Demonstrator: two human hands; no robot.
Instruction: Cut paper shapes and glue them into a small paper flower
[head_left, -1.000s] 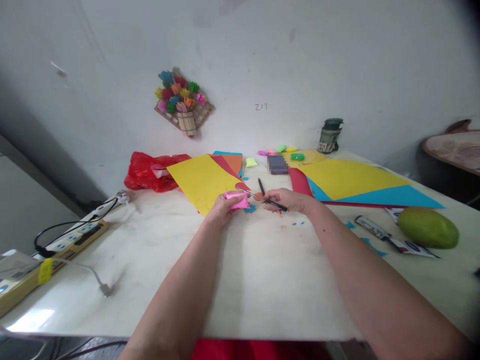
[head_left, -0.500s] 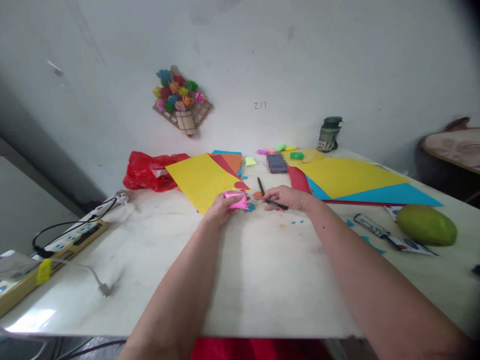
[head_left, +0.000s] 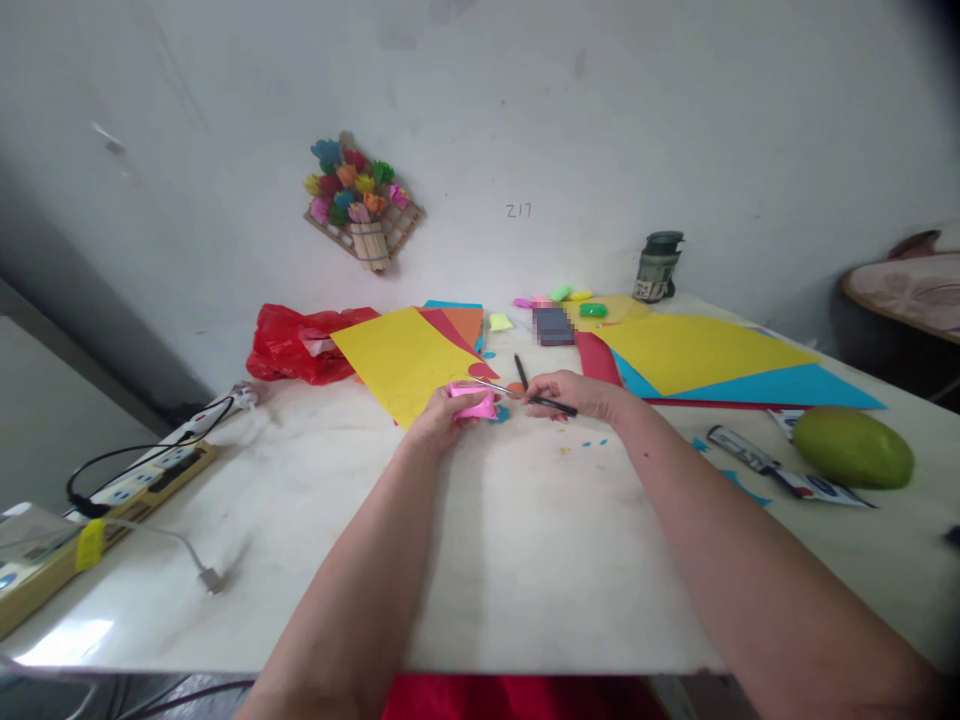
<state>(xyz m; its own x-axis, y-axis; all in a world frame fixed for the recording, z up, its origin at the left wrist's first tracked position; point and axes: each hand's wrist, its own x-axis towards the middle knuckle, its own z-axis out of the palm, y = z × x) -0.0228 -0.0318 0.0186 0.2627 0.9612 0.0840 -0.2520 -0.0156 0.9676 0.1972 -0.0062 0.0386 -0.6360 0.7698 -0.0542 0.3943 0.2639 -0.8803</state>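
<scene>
Pink packet (head_left: 480, 404) in left hand (head_left: 437, 422), black-handled tool (head_left: 555, 406) in right hand (head_left: 574, 394), both above mid-tabletop (head_left: 517, 560).
Largest to smallest: tabletop; yellow sheet (head_left: 394, 355), behind and to the left of the packet; red plastic bag (head_left: 296, 345), farther left. Left-hand fingers closed on the packet's left end; right-hand fingers closed round the tool's dark handle, its thin metal part reaching to the packet's upper edge. Probably scissors; blade opening and contact cannot be told. Black pen (head_left: 520, 369) lies just beyond the tool; blue scraps (head_left: 587, 444) lie nearer the viewer. Judged good practice: pinch the packet firmly without squeezing its contents, keep left fingertips off the metal's line, work shallowly along the margin, wrist steady.
</scene>
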